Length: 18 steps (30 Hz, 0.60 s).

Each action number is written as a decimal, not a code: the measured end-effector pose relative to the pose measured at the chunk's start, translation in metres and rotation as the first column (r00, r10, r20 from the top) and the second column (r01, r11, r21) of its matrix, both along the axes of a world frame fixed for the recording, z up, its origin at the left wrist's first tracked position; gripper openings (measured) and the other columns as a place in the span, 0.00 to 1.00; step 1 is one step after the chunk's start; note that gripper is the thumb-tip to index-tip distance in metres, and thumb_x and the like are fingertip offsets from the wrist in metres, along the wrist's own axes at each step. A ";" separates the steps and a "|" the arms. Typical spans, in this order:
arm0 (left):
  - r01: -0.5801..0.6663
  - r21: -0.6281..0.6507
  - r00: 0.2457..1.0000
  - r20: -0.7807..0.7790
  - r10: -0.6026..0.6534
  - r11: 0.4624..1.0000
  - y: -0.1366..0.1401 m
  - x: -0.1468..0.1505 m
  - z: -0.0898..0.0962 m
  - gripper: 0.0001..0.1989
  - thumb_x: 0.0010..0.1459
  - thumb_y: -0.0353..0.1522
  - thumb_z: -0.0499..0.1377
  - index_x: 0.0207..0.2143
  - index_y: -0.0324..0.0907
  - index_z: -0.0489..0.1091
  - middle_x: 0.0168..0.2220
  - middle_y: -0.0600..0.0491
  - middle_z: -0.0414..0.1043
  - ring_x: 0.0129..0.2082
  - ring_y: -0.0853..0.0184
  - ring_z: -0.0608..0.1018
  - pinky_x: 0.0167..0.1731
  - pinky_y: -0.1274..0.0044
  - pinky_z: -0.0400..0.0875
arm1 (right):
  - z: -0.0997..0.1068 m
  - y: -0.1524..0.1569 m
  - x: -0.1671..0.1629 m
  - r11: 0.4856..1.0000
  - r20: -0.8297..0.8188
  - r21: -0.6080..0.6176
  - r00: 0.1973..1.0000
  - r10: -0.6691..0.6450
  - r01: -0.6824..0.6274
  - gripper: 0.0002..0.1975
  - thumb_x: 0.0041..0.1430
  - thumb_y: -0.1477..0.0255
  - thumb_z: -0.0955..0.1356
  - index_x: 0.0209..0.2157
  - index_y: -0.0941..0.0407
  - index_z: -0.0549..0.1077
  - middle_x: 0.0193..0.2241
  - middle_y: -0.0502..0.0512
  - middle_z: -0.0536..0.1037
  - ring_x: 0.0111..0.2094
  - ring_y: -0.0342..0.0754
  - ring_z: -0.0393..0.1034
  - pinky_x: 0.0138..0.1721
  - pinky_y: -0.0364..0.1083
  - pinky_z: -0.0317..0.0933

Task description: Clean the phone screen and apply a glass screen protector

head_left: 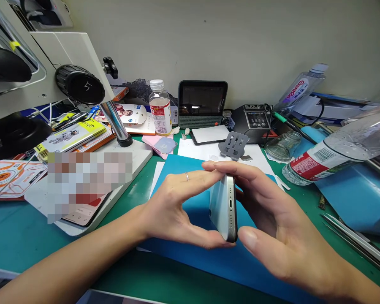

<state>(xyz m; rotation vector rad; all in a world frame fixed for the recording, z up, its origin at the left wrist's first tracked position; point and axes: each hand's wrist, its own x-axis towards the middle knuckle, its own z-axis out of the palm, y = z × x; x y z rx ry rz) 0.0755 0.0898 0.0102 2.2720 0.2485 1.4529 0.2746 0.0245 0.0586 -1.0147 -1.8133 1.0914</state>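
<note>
A smartphone [227,209] with a silver edge and pale back stands on its long side above the blue mat, its charging-port end facing me. My left hand [177,207], with a ring on one finger, grips it from the left, thumb at the lower edge and fingers along the upper edge. From the right, my right hand [281,219] curls around the phone's other face. Its index finger rests at the top edge, and its thumb is close beside the lower corner. The phone's screen side is turned away to the right and mostly hidden.
The blue mat [190,261] lies on a green bench. A microscope [79,80] on a pale base overhangs the left, with another phone [85,211] on that base. Behind stand a drink bottle [160,109], a display [203,99] and a black station [251,122]. Tweezers [357,240] and a large bottle [329,156] lie right.
</note>
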 end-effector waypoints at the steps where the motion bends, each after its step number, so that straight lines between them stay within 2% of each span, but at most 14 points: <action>1: 0.000 0.002 1.000 -0.001 0.001 1.000 0.000 0.000 0.000 0.48 0.46 0.39 0.74 0.67 0.41 0.62 0.55 0.42 0.78 0.50 0.55 0.83 0.52 0.70 0.78 | 0.000 0.000 0.000 1.000 0.003 0.002 1.000 -0.002 0.002 0.35 0.55 0.76 0.67 0.63 0.41 0.63 0.65 0.49 0.66 0.66 0.60 0.61 0.64 0.57 0.62; 10: 0.012 0.010 1.000 0.009 -0.012 1.000 0.000 0.001 0.000 0.48 0.44 0.37 0.75 0.67 0.38 0.62 0.55 0.41 0.77 0.50 0.56 0.82 0.53 0.71 0.77 | 0.001 0.000 0.000 1.000 0.031 0.028 1.000 -0.003 0.002 0.35 0.56 0.76 0.67 0.64 0.41 0.62 0.65 0.49 0.67 0.66 0.59 0.61 0.64 0.55 0.63; 18: 0.008 0.005 1.000 0.012 -0.008 1.000 0.000 0.001 0.000 0.48 0.45 0.37 0.74 0.67 0.40 0.61 0.55 0.42 0.78 0.51 0.57 0.82 0.53 0.71 0.77 | 0.000 0.000 0.002 0.999 0.059 0.050 0.998 -0.014 0.011 0.36 0.55 0.77 0.66 0.64 0.40 0.61 0.65 0.48 0.66 0.66 0.58 0.60 0.65 0.55 0.61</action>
